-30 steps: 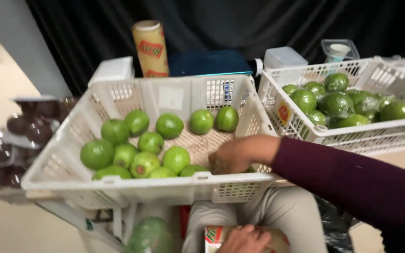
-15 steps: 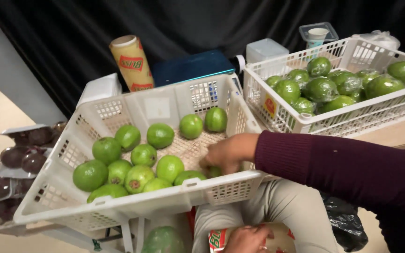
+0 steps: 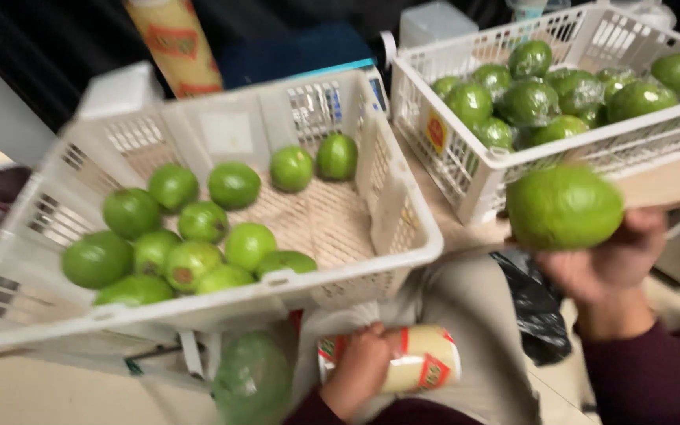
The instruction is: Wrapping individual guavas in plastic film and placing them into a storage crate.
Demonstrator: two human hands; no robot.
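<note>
A person looks down at two white plastic baskets of green fruit. The right hand (image 3: pixel 604 260) is raised at the right of the view, palm up, its grip closed around one large round green fruit (image 3: pixel 564 207) held in the air, clear of both baskets and in front of the far one. The sleeve on that arm is dark maroon.

The left hand (image 3: pixel 360 370) sits low in the middle, over the person's lap, its grip wrapped around a cream-coloured roll with red labels (image 3: pixel 419 360) lying on its side.

The near basket (image 3: pixel 403 236) tilts toward the left and holds about a dozen green fruits (image 3: pixel 190 244), most bunched at its lower left corner, with two apart near the back wall. The far basket (image 3: pixel 466 169) stands on a pale wooden surface (image 3: pixel 670 181) at the upper right — it is heaped with darker green fruits (image 3: pixel 529 102).

Behind the near basket stands a tall cream tube with a red label (image 3: pixel 171 39). A black bag (image 3: pixel 537 307) lies just beside the person's knee. The picture is blurred.
</note>
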